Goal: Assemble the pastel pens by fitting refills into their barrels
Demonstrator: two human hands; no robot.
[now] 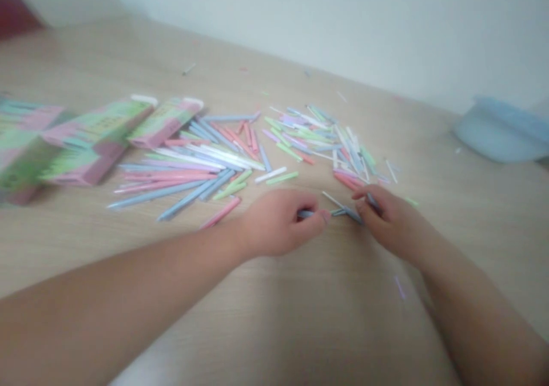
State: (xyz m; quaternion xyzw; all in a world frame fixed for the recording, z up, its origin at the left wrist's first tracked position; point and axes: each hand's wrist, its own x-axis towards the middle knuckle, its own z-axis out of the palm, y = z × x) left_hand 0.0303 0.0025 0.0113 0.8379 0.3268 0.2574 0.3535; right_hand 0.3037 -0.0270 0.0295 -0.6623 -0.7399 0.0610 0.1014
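My left hand point(285, 220) is curled closed over the wood-look table, with a slim blue stick-shaped piece point(305, 214) showing inside its fingers. My right hand point(384, 217) pinches a small dark blue piece point(374, 203) between thumb and fingers. In the gap between both hands lie a thin white stick point(332, 199) and a dark blue-grey stick point(352, 214), its end close to my right fingertips. Beyond my left hand spreads a pile of longer pastel sticks point(193, 177) in pink, blue, white and green. Shorter and thinner pieces point(313, 131) form another heap ahead of my right hand. Blur hides finer detail.
Several pink-and-green printed boxes point(167, 122) lie at the left, some with sticks at their ends. A pale blue bag-like object point(504, 131) rests at the far right. Stray bits, including a purple one point(400, 287), dot the table. A white wall point(343, 26) stands behind.
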